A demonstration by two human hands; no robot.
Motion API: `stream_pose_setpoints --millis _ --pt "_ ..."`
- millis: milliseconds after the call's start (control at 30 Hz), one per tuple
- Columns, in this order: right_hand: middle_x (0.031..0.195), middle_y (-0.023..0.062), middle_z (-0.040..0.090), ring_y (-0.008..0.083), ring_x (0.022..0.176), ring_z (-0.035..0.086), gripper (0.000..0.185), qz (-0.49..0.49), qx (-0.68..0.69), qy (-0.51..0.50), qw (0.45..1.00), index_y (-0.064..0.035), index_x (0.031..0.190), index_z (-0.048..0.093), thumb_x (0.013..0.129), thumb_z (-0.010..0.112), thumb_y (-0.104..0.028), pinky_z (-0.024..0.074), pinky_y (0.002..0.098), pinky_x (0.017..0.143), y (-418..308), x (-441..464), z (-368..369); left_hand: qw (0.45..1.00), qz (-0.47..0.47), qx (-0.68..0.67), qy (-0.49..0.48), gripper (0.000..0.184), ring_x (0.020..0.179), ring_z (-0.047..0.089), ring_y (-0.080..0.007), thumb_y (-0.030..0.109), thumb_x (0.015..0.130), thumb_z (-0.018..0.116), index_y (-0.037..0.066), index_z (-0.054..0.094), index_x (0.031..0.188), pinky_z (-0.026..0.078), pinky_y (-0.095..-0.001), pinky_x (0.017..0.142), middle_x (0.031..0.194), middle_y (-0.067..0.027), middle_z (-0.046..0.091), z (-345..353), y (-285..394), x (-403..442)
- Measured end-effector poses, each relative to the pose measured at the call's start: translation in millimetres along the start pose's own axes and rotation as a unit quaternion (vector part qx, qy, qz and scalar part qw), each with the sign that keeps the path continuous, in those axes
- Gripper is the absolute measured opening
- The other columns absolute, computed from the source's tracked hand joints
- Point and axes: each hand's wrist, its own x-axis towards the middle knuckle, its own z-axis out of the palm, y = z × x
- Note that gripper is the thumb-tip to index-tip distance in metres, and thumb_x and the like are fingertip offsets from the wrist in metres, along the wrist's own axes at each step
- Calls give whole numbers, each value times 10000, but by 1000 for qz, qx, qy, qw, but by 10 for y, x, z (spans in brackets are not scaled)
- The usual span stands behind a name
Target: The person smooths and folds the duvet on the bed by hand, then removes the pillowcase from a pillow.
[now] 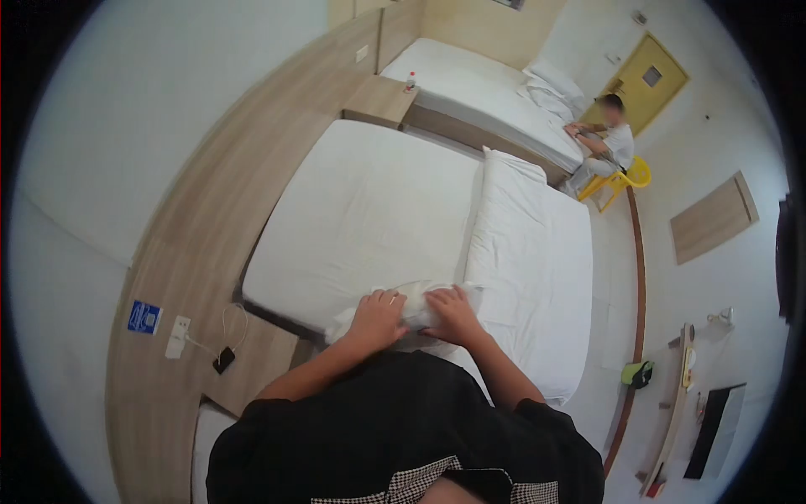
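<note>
A bunched white bedding bundle [416, 304] lies at the near edge of a white-sheeted bed, right in front of my body. Part of it looks slightly yellowish, and I cannot make out whether it is a pillow or loose cloth. My left hand [378, 317] grips its left side with curled fingers. On the other side my right hand [452, 313] is closed on it, thumb toward the middle. The bed's flat sheet [369, 202] stretches beyond my hands. Beside it, a folded white quilt [508, 218] runs lengthwise across the bed.
Behind stands a second bed [470, 80] with pillows [554, 84]; a person [617, 139] sits beside it on a yellow chair [640, 172]. A bottle [410, 81] stands on the bedside ledge [374, 101]. Leftward, a black phone [224, 359] lies with a white cable. A wall shelf [672, 412] is rightward.
</note>
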Motion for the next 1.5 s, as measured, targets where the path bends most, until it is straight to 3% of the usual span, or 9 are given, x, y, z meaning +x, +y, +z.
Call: stream_pose_setpoints --millis 233,367,533,733,867,1100,1200,1333,1500 --pt "1152 168 641 332 1098 596 418 205 111 260 937 -56 1157 627 807 753 -246 464 428 968 312 -571 -73 978 -102 -67 -167 782 1128 595 -325 542 661 802 111 549 1262 500 -468 913 1241 -119 610 595 -235 236" --pt "1179 193 638 315 1062 619 590 463 215 90 855 -10 1232 585 938 524 -518 482 414 933 588 -1125 353 959 -107 -121 -232 805 1162 590 -334 515 678 797 113 526 1321 486 -431 944 1272 -133 620 365 -381 207" --pt "1009 181 697 256 889 670 810 458 586 -157 650 26 1187 601 958 316 -697 526 387 787 310 -1070 932 910 -87 -247 -322 897 1238 539 -351 519 699 788 21 472 1374 430 -408 1033 1300 -222 584 171 -460 146" --pt "927 183 706 255 812 665 610 369 418 -89 825 32 872 709 1008 430 -493 514 371 761 97 -749 920 980 59 -131 -137 992 1329 440 -373 546 724 769 -83 393 1394 375 -416 1095 1397 -279 470 31 142 512" --pt "932 187 702 320 910 653 536 306 350 -84 881 12 907 710 986 485 -468 490 408 838 27 -721 880 983 -96 -22 -153 893 1266 506 -334 537 719 755 -32 473 1347 460 -431 996 1379 -244 495 225 507 671" --pt "917 168 697 298 879 663 525 322 347 -76 878 -2 912 660 1001 458 -479 499 396 815 -5 -787 738 978 -117 -77 -152 521 909 683 -307 466 739 750 174 671 1164 534 -409 804 973 -113 718 456 -103 716" --pt "908 150 698 267 874 657 469 279 695 128 650 -20 1017 608 1033 400 -440 503 370 805 194 -977 850 977 -88 -185 -67 416 870 695 -294 383 750 765 168 705 1101 542 -374 767 939 -106 728 -55 154 560" --pt "1233 194 596 318 1133 576 542 295 237 313 871 -2 1267 505 997 438 -466 413 433 1019 287 -987 512 954 -18 -297 48 309 812 711 -162 130 744 817 83 737 1039 555 -287 749 911 -60 750 -594 335 432" --pt "1287 188 585 397 1228 516 533 116 99 353 923 -25 1334 507 954 489 -398 330 452 1104 19 -591 -208 928 -27 -341 146 331 823 705 -172 70 700 812 -5 722 1009 551 -302 753 889 -105 738 -1382 491 261"
